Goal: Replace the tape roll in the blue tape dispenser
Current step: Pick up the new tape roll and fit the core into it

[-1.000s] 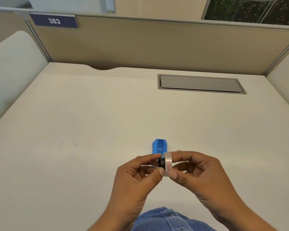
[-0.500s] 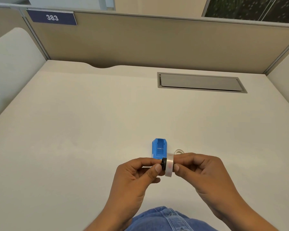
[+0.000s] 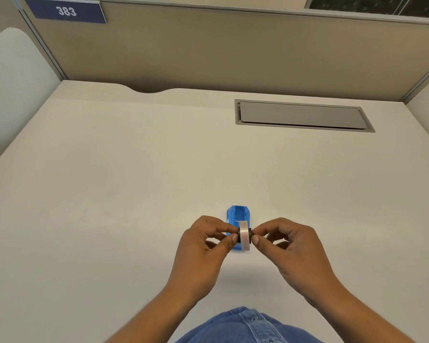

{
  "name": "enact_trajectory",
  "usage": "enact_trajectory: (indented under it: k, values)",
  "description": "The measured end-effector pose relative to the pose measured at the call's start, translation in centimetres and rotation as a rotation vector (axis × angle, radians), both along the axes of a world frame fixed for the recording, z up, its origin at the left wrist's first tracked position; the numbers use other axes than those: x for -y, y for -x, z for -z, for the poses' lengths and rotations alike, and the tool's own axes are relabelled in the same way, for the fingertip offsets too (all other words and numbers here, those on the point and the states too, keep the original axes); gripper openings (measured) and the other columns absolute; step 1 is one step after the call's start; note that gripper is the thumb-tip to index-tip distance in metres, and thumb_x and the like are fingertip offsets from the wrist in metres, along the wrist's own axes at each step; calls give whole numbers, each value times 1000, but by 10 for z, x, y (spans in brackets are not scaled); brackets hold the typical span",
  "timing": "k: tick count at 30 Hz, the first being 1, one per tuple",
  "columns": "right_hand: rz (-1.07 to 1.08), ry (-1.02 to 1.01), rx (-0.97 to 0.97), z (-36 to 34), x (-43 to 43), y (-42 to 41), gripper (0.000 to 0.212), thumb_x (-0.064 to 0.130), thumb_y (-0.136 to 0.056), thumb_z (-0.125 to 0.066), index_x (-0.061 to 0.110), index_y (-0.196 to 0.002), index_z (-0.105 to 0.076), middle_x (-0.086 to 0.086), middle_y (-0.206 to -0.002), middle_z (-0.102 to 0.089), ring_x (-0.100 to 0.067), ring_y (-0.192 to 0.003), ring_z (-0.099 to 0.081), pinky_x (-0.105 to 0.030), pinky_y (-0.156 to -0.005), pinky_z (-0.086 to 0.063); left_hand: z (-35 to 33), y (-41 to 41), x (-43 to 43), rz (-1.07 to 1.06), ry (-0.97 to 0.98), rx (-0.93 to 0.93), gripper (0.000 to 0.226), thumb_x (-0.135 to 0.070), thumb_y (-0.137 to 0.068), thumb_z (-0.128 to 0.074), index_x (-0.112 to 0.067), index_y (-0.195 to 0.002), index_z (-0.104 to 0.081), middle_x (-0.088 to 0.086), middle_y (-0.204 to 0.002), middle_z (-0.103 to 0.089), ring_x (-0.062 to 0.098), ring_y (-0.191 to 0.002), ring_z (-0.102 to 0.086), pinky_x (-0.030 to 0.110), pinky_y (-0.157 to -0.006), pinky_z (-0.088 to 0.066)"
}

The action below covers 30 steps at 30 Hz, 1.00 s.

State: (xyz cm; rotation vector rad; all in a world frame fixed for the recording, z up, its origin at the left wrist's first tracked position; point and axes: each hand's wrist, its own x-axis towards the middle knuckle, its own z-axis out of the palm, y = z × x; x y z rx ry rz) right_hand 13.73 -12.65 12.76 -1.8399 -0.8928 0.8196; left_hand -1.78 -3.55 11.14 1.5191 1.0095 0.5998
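A clear tape roll [image 3: 244,235] on a black hub is held upright between both hands, just above the near end of the blue tape dispenser [image 3: 237,217]. The dispenser lies on the desk with its hollow body facing up. My left hand [image 3: 203,246] pinches the hub's left end with thumb and forefinger. My right hand [image 3: 290,246] pinches the hub's right end the same way. The near part of the dispenser is hidden behind the roll and my fingers.
The pale desk [image 3: 134,181] has a grey cable hatch [image 3: 302,116] at the back right. Beige partition walls [image 3: 208,45] close the back and sides, with a blue "383" sign [image 3: 66,11]. Denim-clad legs [image 3: 245,325] show at the bottom edge.
Both hands have moved forward with the roll, from nearer me to right over the dispenser's near end. My right hand shifted its hold from the roll's rim to the hub's end.
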Motion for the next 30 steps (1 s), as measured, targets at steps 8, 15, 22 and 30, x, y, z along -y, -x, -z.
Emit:
enact_trajectory:
  k: [8,15,22,30]
  values:
    - [16,85,93,40,-38,-20,16,17,-81,-77,32,-74,-75,12,-80,-74,-2,-72,-64,-10,-56,-47,37,-30,-30,-2,-99,-171,11,-19,-87,-70,-28,-90,-76,-8,-95,-62,-1,-80,-59,5,-64,-43]
    - [30,111,90,65,-54,-37,12,16,-83,-75,27,-79,-76,10,-85,-73,0,-73,-63,-6,-57,-45,57,-50,-48,8,-106,-258,11,-19,-86,-71,-29,-92,-74,-11,-96,-56,6,-86,-57,5,-63,-42]
    - [-4,134,92,81,-55,-41,20,11,-82,-75,30,-79,-73,11,-84,-71,-2,-76,-62,-6,-61,-48,76,-55,-50,14,-88,-319,12,-15,-86,-71,-25,-92,-72,-8,-98,-55,3,-85,-55,1,-65,-42]
    - [-7,126,116,86,-60,-42,15,9,-82,-75,24,-83,-74,10,-84,-70,-3,-75,-61,-4,-59,-45,80,-55,-52,-20,-105,-282,18,-18,-83,-75,-31,-90,-65,-8,-98,-59,8,-87,-57,2,-65,-43]
